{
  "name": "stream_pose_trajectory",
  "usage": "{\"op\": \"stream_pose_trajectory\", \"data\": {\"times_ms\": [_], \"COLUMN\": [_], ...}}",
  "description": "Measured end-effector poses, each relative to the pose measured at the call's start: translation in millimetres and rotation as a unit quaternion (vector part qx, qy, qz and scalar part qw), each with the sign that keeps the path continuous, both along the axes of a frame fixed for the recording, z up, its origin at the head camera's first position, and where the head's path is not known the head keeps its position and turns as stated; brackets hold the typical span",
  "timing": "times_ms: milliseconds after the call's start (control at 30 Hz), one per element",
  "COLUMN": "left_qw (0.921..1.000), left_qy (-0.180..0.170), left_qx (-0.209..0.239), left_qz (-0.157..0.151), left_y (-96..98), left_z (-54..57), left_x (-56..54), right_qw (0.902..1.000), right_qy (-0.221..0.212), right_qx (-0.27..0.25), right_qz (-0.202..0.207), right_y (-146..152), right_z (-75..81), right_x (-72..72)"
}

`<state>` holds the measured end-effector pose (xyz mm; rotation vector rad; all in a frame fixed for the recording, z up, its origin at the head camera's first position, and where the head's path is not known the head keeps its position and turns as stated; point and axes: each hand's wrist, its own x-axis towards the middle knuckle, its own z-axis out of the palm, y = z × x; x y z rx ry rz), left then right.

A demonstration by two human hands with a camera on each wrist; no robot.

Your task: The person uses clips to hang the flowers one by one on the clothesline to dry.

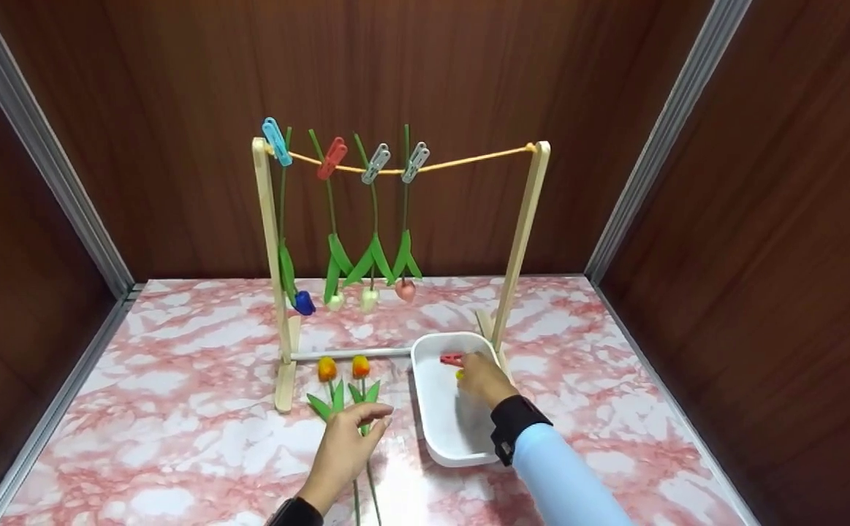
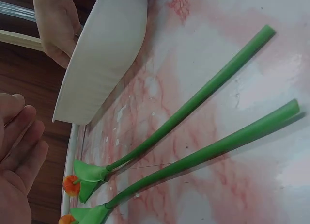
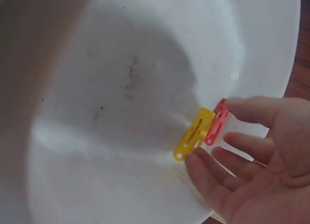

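Note:
My right hand (image 1: 482,378) reaches down into a white plastic tub (image 1: 439,431). In the right wrist view its fingers are spread around a yellow clothespin (image 3: 193,136) and a red clothespin (image 3: 218,124), with fingertips at both clips; neither is lifted from the tub. Left of the tub, my left hand (image 1: 348,442) hovers over two orange artificial tulips, the left bloom (image 1: 327,370) beside the right bloom (image 1: 361,366). Its fingers are loosely bent and hold nothing. The left wrist view shows both green stems (image 2: 203,163) lying on the table, apart from that hand.
Behind stands a wooden frame (image 1: 518,256) with an orange cord (image 1: 468,158). Several tulips hang from it upside down by a blue clothespin (image 1: 276,142), a red one (image 1: 332,158) and two grey ones. Brown wood panels surround the pink marbled table (image 1: 161,424).

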<state>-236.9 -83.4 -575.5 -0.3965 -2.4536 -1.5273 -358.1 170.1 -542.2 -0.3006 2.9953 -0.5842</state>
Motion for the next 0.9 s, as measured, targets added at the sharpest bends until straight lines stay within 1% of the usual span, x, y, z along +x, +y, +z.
{"op": "stream_pose_trajectory", "data": {"times_ms": [100, 167, 267, 367, 533, 733, 833, 900], "left_qw": [1.0000, 0.9999, 0.9998, 0.9996, 0.9993, 0.9991, 0.9992, 0.9993], "left_qy": [0.003, 0.000, -0.004, -0.011, -0.011, -0.008, -0.006, -0.002], "left_qx": [0.007, 0.012, 0.020, 0.027, 0.034, 0.041, 0.039, 0.038], "left_qz": [-0.004, -0.004, -0.004, -0.007, -0.006, 0.002, 0.004, 0.005], "left_y": [0.9, 1.9, 4.4, 7.5, 11.2, 12.0, 11.6, 11.3], "left_z": [-2.0, -2.9, -4.0, -5.2, -5.3, -1.0, 4.2, 8.8], "left_x": [2.5, 3.7, 5.1, 6.5, 8.6, 8.9, 7.9, 6.9], "right_qw": [0.9999, 0.9997, 0.9984, 0.9960, 0.9943, 0.9923, 0.9913, 0.9900], "right_qy": [-0.007, -0.002, 0.017, 0.024, 0.001, -0.001, 0.004, 0.019], "right_qx": [0.013, 0.016, 0.011, 0.005, 0.007, -0.001, -0.018, -0.039], "right_qz": [0.008, 0.019, 0.053, 0.086, 0.106, 0.124, 0.130, 0.135], "right_y": [3, 5, 6, 4, 4, 7, 6, 4], "right_z": [-2.0, -3.0, -4.0, -4.9, -6.7, -8.2, -6.4, -2.7], "right_x": [3.6, 6.3, 9.5, 11.6, 15.4, 17.9, 17.4, 16.7]}}
